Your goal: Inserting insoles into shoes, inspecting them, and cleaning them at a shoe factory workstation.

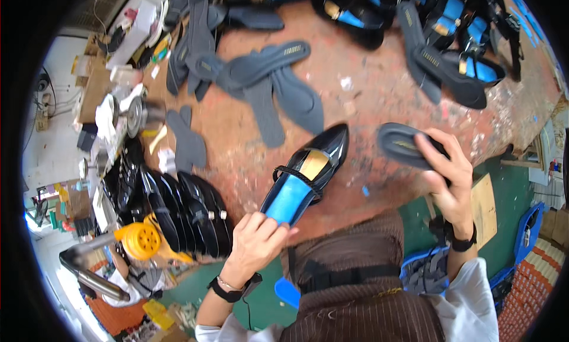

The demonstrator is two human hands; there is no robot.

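Observation:
A black patent pointed shoe [333, 146] lies on the worn reddish table [355, 182], its toe pointing away to the right. Its inside shows a bright blue patch and a pale tan area further forward, and a black strap crosses over it. My left hand [255, 244] is closed on the heel end of this shoe. To the right, above the table's near edge, my right hand [446, 179] pinches a dark grey insole [403, 143] between thumb and fingers. The insole is slightly blurred, and part of it is hidden behind the fingers.
Loose grey insoles [261, 75] overlap beyond the shoe; more insoles [441, 69] lie at the far right beside black shoes [468, 28] with blue insides. Black shoes [184, 214] stand packed together at the left, beside a yellow tool [141, 241] with a metal nozzle.

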